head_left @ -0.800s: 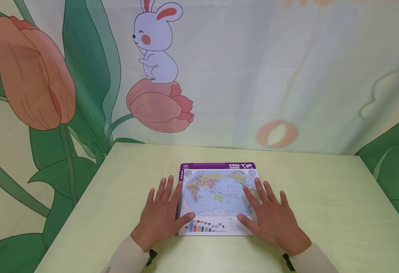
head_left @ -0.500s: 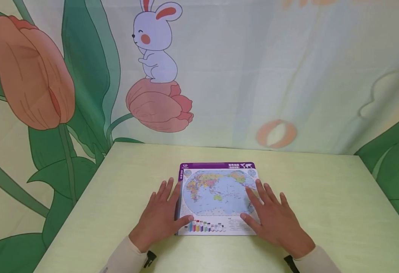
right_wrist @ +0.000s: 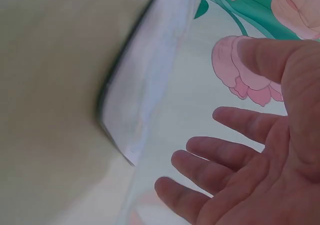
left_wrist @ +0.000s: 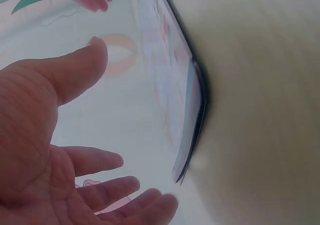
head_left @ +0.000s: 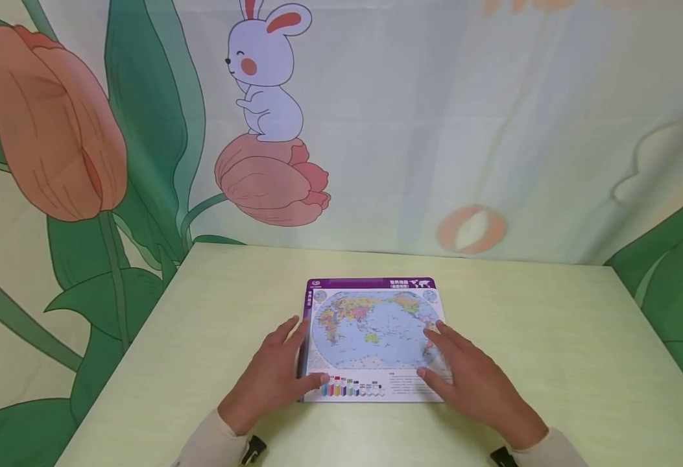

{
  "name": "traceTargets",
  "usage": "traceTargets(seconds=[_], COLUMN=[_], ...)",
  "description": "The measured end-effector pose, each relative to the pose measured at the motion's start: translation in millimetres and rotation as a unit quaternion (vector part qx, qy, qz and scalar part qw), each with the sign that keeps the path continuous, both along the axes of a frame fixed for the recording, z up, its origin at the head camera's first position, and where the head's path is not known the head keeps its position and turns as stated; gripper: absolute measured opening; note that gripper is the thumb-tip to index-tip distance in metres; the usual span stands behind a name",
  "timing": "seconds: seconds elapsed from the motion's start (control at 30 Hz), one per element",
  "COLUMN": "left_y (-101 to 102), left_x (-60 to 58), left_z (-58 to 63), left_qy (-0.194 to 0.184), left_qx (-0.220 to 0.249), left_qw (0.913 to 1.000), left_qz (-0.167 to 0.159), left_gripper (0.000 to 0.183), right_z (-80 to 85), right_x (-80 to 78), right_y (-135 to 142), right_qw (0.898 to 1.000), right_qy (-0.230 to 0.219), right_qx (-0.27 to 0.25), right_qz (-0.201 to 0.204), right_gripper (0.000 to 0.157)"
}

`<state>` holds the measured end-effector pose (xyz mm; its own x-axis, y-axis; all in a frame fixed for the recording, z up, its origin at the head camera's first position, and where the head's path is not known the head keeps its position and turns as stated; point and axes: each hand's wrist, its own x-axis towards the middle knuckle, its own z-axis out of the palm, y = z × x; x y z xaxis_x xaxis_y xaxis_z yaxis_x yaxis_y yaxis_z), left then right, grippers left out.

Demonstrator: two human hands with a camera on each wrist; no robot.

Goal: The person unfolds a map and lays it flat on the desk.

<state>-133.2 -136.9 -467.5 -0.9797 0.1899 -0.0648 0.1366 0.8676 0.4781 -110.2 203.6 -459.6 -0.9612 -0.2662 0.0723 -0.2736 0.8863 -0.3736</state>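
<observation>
A flat rectangular world map (head_left: 370, 350) with a purple top border lies on the table, its pale legend strip facing the near side. Beside its left edge is my left hand (head_left: 265, 379), thumb reaching over the lower left corner in the head view. My right hand (head_left: 484, 389) hovers at the opposite edge, thumb and fingertips overlapping the map there. Both wrist views show the palms turned inward, with loosely bent, parted fingers and nothing held. In the left wrist view a gap separates the fingers from the map's thin layered edge (left_wrist: 192, 100).
The pale yellow table (head_left: 551, 337) extends on both sides of the map. Behind it hangs a curtain (head_left: 388, 130) printed with a rabbit, tulips and green leaves. A dark strap piece (head_left: 253, 449) shows under the left sleeve, another (head_left: 501, 456) under the right.
Both hands have turned from palms down, fingers spread over the map, to palms facing each other. The right hand has shifted slightly outward and nearer. The map stays in place.
</observation>
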Motion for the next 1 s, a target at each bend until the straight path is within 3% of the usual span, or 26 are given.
traceTargets(seconds=[0.17,0.43,0.73,1.0], left_y=[-0.1,0.6,0.1,-5.0], left_x=[4.9,11.2,12.6,11.9], left_z=[-2.7,-6.8,-11.1,-16.8], left_qy=[-0.013,-0.035,-0.038,-0.033], left_qx=[0.019,0.012,0.004,0.014], left_qw=[0.9997,0.9991,0.9990,0.9986], left_qz=[-0.008,-0.020,-0.023,-0.040], left_gripper=[0.107,0.095,0.076,0.068], right_z=[-9.9,-22.1,-25.4,-29.9], right_x=[4.5,12.6,17.6,18.8], right_y=[-1.5,3.0,11.5,19.1], right_qw=[0.999,0.999,0.998,0.998], right_qy=[-0.022,0.018,-0.036,-0.041], right_qx=[-0.026,-0.026,-0.036,-0.042], right_qz=[-0.009,-0.015,-0.021,-0.012], right_gripper=[0.068,0.065,0.065,0.046])
